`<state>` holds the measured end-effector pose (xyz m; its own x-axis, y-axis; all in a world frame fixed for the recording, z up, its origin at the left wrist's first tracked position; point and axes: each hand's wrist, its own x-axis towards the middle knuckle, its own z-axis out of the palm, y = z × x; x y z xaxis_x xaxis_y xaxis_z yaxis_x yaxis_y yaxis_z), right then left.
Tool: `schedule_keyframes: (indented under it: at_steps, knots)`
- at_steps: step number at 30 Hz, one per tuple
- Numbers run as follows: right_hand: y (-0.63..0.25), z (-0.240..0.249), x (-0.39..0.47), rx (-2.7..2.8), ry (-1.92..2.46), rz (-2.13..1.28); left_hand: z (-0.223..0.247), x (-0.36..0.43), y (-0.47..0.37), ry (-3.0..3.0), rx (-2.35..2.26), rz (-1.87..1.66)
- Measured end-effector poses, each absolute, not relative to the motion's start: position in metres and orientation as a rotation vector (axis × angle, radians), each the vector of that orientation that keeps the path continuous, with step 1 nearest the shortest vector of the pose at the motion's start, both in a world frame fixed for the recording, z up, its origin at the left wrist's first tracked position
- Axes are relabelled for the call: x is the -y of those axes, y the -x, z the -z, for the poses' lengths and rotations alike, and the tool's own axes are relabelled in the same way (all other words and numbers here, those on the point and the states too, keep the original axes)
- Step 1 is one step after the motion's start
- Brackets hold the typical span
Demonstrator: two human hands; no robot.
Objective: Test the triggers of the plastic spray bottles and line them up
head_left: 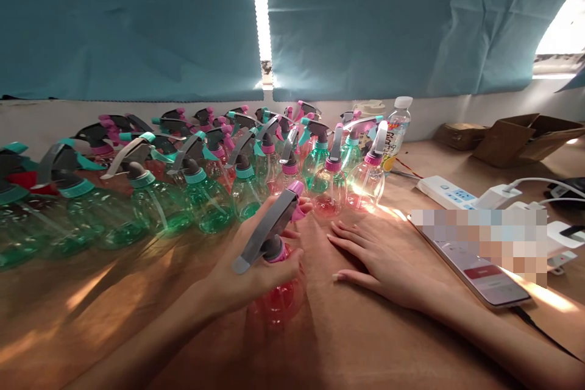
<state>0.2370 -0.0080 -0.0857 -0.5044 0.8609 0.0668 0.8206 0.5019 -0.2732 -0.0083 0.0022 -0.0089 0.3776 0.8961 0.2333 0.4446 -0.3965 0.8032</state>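
Left hand [253, 277] wrapped around a pink spray bottle [278, 306] – right hand [384, 262] lying empty on the brown tabletop [351, 347].

The spray bottle, with its gray lever and pink nozzle, is upright at the near middle of the tabletop, the left hand's fingers and thumb curled about its neck; the right hand is open, palm down, fingers spread, between that bottle and a smartphone [484, 273]. Beyond the hands stand rows of spray bottles – green ones [208, 204] to the left, pink-collared ones [329, 190] ahead – with a power strip [445, 191] beyond the phone.
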Motion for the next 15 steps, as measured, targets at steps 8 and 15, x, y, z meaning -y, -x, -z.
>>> schedule_keyframes:
  at_steps: [8,15]
  knots:
    - [-0.2381,0.0877,0.0070,2.560,1.426,-0.274,0.0089,-0.0007,0.0076,-1.961,-1.092,-0.914]
    - [-0.2376,0.0876,0.0082,2.541,1.425,-0.270,0.0086,0.0006,0.0069,-1.964,-1.041,-0.917]
